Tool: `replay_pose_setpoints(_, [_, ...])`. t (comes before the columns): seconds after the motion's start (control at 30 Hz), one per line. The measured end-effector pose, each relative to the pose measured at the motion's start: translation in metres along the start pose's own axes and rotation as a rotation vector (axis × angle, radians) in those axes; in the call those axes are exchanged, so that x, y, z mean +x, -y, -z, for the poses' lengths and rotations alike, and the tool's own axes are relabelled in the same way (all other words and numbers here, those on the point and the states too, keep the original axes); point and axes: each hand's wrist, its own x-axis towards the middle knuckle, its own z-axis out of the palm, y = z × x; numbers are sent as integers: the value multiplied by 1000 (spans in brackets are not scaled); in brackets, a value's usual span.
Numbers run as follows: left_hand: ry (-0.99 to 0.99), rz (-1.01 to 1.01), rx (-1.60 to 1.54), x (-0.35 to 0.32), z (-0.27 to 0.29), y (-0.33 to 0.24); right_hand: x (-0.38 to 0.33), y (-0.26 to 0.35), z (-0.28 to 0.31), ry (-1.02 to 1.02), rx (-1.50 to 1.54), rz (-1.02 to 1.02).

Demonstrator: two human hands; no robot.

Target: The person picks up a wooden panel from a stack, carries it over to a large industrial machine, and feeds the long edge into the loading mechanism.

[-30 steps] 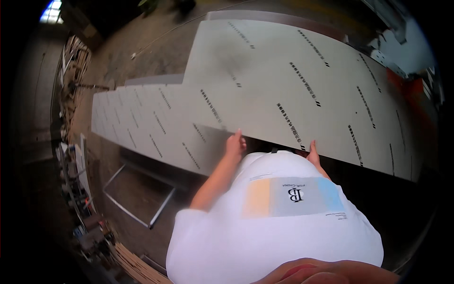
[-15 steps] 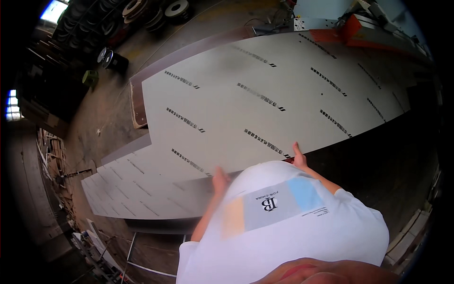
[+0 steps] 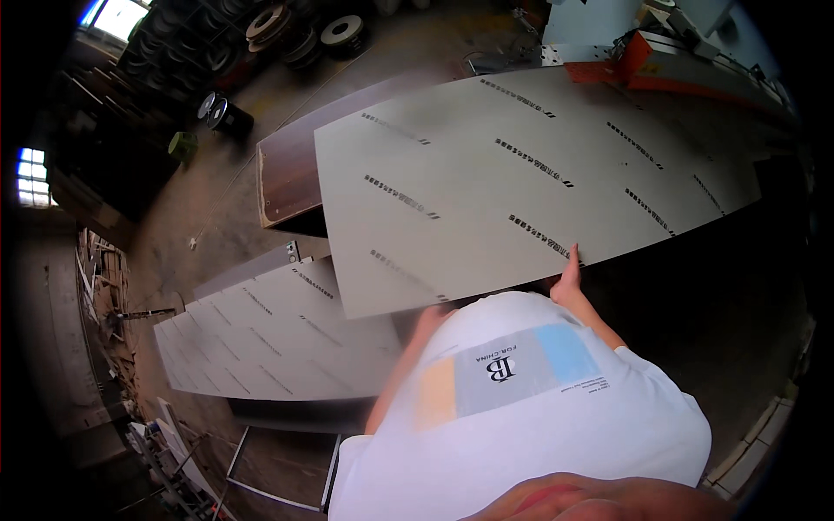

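Workshop floor (image 3: 217,208), dusty and brown, is seen spread beneath everything, with dark wheels (image 3: 287,26) heaped at the far wall and an orange machine (image 3: 660,65) at the upper right. Largest of all is a pale grey board (image 3: 521,174) with rows of dark print, held above a brown stack (image 3: 291,169) whose edge is seen at its left end; its near edge is carried just in front of the person's white shirt (image 3: 521,417). A second pile of like boards (image 3: 269,339) is seen lower left, well apart, with a metal frame (image 3: 287,469) on the floor beside it. The right hand (image 3: 569,278) is laid against the board's near edge, fingers up on its face; how firmly its grip is closed cannot be told. The left hand (image 3: 430,317) is blurred at the same edge, its grip likewise not to be judged. With so wide a sheet held at one edge only, a slip or a sag at the far end may be feared, and a corner could be knocked against the stack.
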Motion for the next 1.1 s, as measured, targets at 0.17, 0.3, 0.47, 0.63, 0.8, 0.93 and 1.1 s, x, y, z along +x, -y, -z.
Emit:
replay_pose_setpoints(0.17, [-17, 97, 75, -36, 83, 31, -61, -87, -51, 46, -160, -138])
replay_pose_setpoints(0.3, [-41, 79, 57, -40, 149, 117, -78, -167, -76, 136, -340, -247])
replay_pose_setpoints(0.47, [-212, 77, 87, -34, 216, 166, -114, -246, -103, 308, -520, -315])
replay_pose_setpoints(0.63, [-191, 25, 23, -41, 282, 168, -120, -318, -128, 301, -537, -348])
replay_pose_setpoints(0.8, [-81, 40, 49, -12, 335, 223, -149, -353, -175, 239, -328, -276])
replay_pose_setpoints(0.93, [-44, 52, 57, 18, 367, 260, -152, -358, -196, 158, -116, -200])
replay_pose_setpoints(1.1, [-64, 86, 94, 46, 387, 277, -128, -371, -182, 89, -110, 9])
